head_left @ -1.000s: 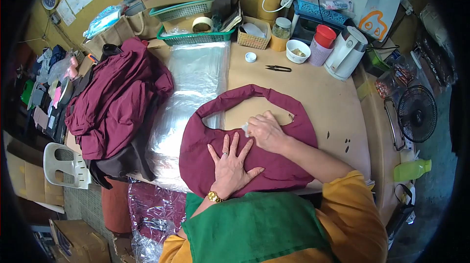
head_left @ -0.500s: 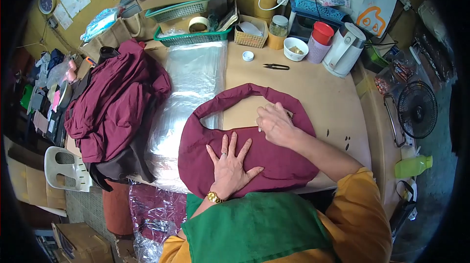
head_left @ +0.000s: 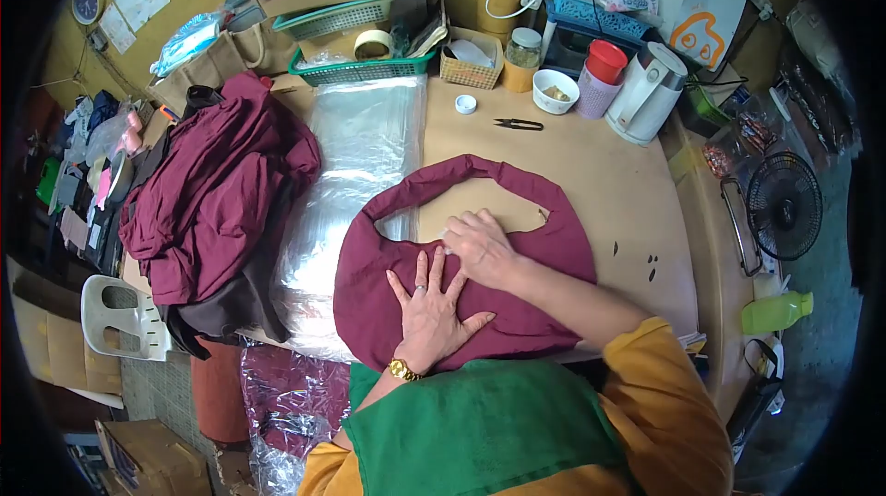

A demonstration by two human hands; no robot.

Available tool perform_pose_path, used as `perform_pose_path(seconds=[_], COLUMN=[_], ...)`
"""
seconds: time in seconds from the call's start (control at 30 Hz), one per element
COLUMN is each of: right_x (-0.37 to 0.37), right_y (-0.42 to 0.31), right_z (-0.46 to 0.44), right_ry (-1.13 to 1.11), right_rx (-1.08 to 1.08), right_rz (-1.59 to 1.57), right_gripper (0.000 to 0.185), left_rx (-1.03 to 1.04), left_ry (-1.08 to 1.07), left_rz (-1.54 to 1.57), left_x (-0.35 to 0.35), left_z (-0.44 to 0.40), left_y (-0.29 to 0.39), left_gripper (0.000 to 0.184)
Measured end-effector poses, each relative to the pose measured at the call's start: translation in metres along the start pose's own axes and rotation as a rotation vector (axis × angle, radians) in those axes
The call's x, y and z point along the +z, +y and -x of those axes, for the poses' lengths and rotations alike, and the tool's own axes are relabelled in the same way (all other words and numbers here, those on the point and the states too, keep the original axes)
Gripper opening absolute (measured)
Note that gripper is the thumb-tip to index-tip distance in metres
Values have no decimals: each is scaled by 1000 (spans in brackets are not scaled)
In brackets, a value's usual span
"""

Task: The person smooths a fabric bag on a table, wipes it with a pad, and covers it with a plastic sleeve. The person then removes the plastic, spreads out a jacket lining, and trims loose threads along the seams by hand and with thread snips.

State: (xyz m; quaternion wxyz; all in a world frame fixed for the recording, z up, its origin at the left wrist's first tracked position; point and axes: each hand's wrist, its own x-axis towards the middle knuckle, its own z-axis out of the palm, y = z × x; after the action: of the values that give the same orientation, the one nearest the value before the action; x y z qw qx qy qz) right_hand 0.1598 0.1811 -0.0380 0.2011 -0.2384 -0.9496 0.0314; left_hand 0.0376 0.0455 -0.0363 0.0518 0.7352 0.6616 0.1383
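A maroon shoulder bag (head_left: 544, 298) with a wide curved strap lies flat on the brown-covered table (head_left: 637, 201). My left hand (head_left: 431, 311), with a ring and a gold watch, is spread palm down on the bag's body. Just beyond its fingertips, my right hand (head_left: 480, 251) is closed at the bag's upper edge, near the left end of the opening. A small whitish bit shows at its fingertips, too small to name. Near the right end of the opening there is a small metal-coloured piece (head_left: 544, 215).
Clear plastic sleeves (head_left: 360, 145) lie left of the bag, beside a heap of maroon bags or cloth (head_left: 221, 191). Black thread snips (head_left: 519, 124), a white cap (head_left: 466, 105), a bowl (head_left: 556, 101) and a white kettle (head_left: 648, 95) stand or lie toward the back.
My right hand has moved left along the bag's upper edge, from near the right end of the opening to beside my left fingertips. My left hand stays pressed on the bag.
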Motion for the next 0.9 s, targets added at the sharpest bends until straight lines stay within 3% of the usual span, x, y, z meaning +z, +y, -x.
perform_pose_path(seconds=[0.07, 0.17, 0.3, 0.47, 0.57, 0.63, 0.8, 0.9], right_x=[7, -8, 1, 2, 19, 24, 12, 18], right_y=[-7, -5, 10, 7, 11, 14, 12, 19], right_z=[-4, 12, 0, -4, 6, -2, 6, -2], right_ry=[128, 49, 134, 212, 33, 250, 194, 193], right_rx=[56, 190, 258, 178, 330, 338, 237, 389], right_rz=[-79, -253, -287, -280, -305, -367, -332, -296], right_gripper=[8, 5, 4, 3, 3, 9, 10, 9], left_rx=[-9, -3, 2, -6, -9, -10, -6, -8], left_ry=[-9, -21, 16, -36, 15, 19, -4, 7], left_rz=[-6, -5, 20, -33, 20, 15, 1, 3], left_x=[0, -4, -3, -7, -4, -5, -5, -5], left_z=[0, 0, 1, -3, -3, -5, -5, -7], left_y=[-2, -1, 0, -1, -1, -2, -2, -1], left_gripper=[91, 91, 84, 85, 87, 87, 87, 87])
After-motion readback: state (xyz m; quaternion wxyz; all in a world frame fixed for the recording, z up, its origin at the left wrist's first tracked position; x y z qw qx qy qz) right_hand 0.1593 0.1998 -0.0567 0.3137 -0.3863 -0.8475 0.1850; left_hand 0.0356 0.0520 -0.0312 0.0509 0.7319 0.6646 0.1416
